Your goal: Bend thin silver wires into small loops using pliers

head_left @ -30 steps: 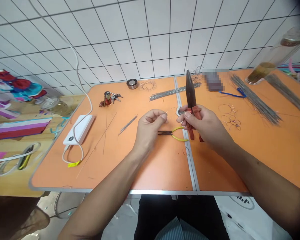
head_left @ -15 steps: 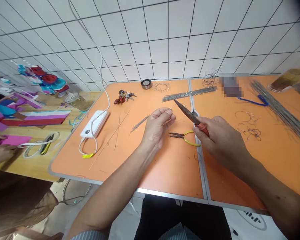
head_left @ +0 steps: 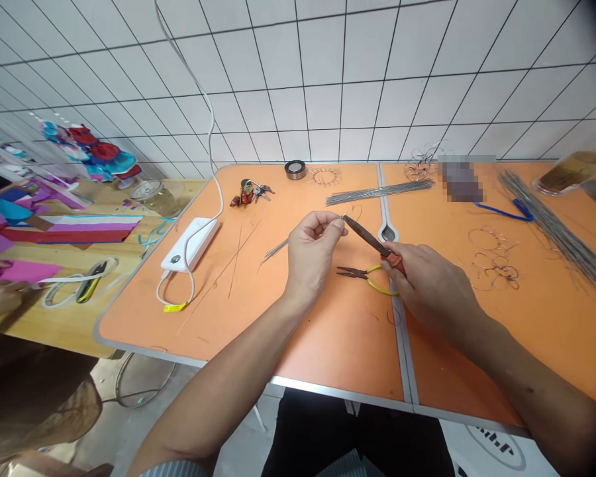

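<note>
In the head view, a thin wire (head_left: 361, 211) is pinched at its end between the thumb and the forefinger of the left hand (head_left: 312, 255), while the other fingers are curled behind. The red-handled pliers (head_left: 365, 233) are gripped by the right hand (head_left: 434, 281), with the fingers wrapped around the handles, and their tip is brought right to the left fingertips, above the orange table (head_left: 328, 344). Whether the wire is already bitten by the jaws cannot be told. For good work, it is judged that the wire should be held firmly close to the tip, so that it is not turned when it is pressed, and that the skin of the left thumb should be kept out of the jaws. A small, even squeeze would probably be enough, because such fine wire can be easily bent too much. Compared with half a second ago, the tip of the pliers has been lowered: it was then pointed above the left fingers, and now it is met by them. The yellow-handled pliers (head_left: 352, 272) have been left lying on the table, near both hands.
</note>
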Demonstrator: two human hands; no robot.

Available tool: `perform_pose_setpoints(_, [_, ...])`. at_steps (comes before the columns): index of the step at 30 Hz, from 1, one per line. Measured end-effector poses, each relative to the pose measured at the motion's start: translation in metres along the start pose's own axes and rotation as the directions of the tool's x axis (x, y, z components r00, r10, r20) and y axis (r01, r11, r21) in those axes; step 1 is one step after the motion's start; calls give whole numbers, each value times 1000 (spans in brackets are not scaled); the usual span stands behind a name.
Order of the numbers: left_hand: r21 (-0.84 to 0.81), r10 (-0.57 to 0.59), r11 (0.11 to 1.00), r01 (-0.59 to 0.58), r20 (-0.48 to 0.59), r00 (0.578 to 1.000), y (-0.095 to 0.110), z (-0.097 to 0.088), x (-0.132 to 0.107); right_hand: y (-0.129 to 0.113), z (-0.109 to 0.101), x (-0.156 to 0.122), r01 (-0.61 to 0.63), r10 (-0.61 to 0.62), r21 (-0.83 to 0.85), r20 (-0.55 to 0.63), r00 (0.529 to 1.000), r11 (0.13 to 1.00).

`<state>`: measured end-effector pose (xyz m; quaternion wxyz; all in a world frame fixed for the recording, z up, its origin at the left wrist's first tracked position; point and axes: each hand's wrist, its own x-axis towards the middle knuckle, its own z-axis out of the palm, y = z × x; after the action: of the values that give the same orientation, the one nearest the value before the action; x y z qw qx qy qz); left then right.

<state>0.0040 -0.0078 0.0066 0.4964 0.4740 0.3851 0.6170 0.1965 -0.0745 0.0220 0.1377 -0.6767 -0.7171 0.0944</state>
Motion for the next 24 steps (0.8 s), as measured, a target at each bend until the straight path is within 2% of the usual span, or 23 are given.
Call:
perform_pose_setpoints(13, [-2,-58,998,58,4,998,2,1,0,5,4,2,91,-90,3,-74,993,996])
perform_pose_setpoints(17, [41,-29,999,29,3,1000,0,0,0,4,2,3,100,-99,20,-34,995,995])
perform_pose_setpoints(21, [69,-2,998,2,-5,1000,-3,-1,0,1,1,2,13,-20,126,54,998,992])
perform_pose_setpoints(24, [86,11,996,-11,-4,1000,-6,-2,0,-1,2,1,-14,3,144,73,997,990])
